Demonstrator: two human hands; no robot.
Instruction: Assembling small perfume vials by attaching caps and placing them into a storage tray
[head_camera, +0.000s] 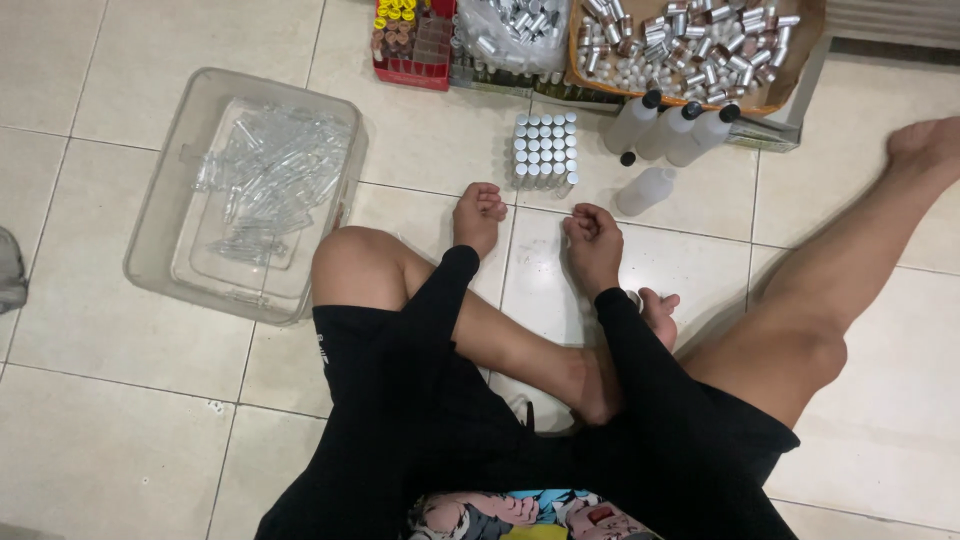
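I sit on a tiled floor with my legs folded, both arms in black sleeves. My left hand (478, 215) is curled shut, knuckles down on the tile, with nothing visible in it. A little to its right, my right hand (593, 243) is also closed in a fist, and I see nothing held in it. Just beyond both hands stands a tight block of small vials with silver caps (545, 150). A white plastic bottle (645, 190) lies on its side near the right hand.
A clear plastic tub (160, 190) holding several clear tubes sits at the left. Three white bottles with black caps (672, 132) lean by a cardboard box of silver-capped vials (690, 45). A red tray (410, 45) and a bag of silver caps (510, 28) lie at the top.
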